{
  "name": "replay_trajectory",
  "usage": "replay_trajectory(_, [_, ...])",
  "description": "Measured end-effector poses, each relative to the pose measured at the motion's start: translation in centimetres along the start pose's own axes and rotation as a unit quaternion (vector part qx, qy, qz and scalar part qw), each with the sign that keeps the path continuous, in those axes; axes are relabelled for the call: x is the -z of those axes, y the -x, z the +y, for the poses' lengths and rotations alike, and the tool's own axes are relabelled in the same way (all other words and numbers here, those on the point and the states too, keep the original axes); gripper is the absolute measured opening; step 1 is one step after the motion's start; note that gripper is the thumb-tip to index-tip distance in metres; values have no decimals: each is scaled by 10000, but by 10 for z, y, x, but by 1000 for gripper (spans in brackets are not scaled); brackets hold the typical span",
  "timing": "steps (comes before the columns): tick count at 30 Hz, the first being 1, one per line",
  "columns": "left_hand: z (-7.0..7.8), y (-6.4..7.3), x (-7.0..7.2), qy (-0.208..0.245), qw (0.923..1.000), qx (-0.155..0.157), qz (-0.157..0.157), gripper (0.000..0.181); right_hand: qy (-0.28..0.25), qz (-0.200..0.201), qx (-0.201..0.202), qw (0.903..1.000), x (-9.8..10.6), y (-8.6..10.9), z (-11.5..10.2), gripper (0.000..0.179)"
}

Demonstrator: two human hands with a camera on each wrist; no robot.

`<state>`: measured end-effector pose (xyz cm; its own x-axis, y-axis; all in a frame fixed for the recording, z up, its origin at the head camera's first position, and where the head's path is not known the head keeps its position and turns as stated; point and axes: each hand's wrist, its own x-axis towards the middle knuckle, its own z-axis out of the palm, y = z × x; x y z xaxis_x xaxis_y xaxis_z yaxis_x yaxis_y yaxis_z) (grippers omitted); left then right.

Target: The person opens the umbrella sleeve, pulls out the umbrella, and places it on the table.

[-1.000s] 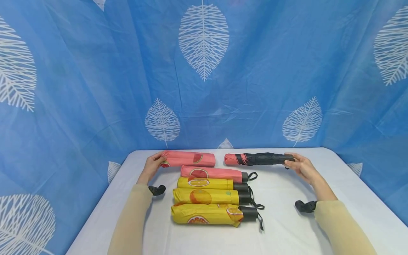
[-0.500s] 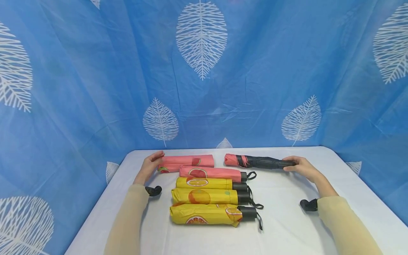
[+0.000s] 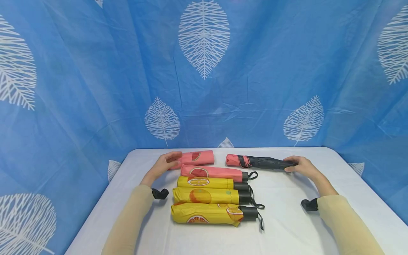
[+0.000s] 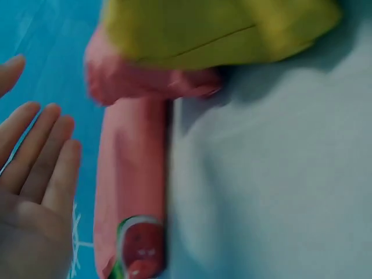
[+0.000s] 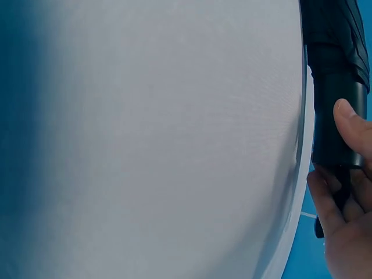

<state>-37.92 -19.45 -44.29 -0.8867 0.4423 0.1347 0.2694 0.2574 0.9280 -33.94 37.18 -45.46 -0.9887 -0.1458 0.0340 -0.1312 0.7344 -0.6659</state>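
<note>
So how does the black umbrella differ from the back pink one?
The black umbrella is mostly black with a pink end; the back pink umbrella shows a watermelon print. The right hand grips the black umbrella's handle; the straight-fingered left hand is beside the back pink umbrella. Both are folded.

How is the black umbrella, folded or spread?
Folded: the black umbrella is gathered into one slim roll, with nothing fanned out.

The right wrist view's edges crop the dark umbrella [image 5: 332, 78] — and the right hand [image 5: 350, 235] too.
</note>
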Motion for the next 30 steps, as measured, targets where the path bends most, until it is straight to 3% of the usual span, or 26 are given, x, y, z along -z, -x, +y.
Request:
replay_trajectory(4, [-5, 1, -10, -222, 9980, 189, -553, 54, 433, 157, 233, 9987, 0, -1, -1, 51])
replay_trajectory(7, [-9, 3, -16, -422, 9956, 476, -692, 57, 637, 178, 367, 9971, 0, -3, 0, 49])
replay_trajectory(12, [-12, 3, -24, -491, 9936, 724, -716, 59, 820, 173, 384, 9957, -1, -5, 3, 48])
replay_trajectory(21, [-19, 2, -32, -522, 9929, 680, -823, 60, 1107, 50, 412, 9930, 3, -4, 1, 48])
replay_trajectory(25, [-21, 2, -33, -382, 9934, 677, -838, 58, 1182, -49, 430, 9920, 7, -2, -9, 47])
replay_trajectory(30, [-21, 2, -32, -288, 9938, 647, -852, 57, 1240, -105, 430, 9913, 10, 0, -37, 43])
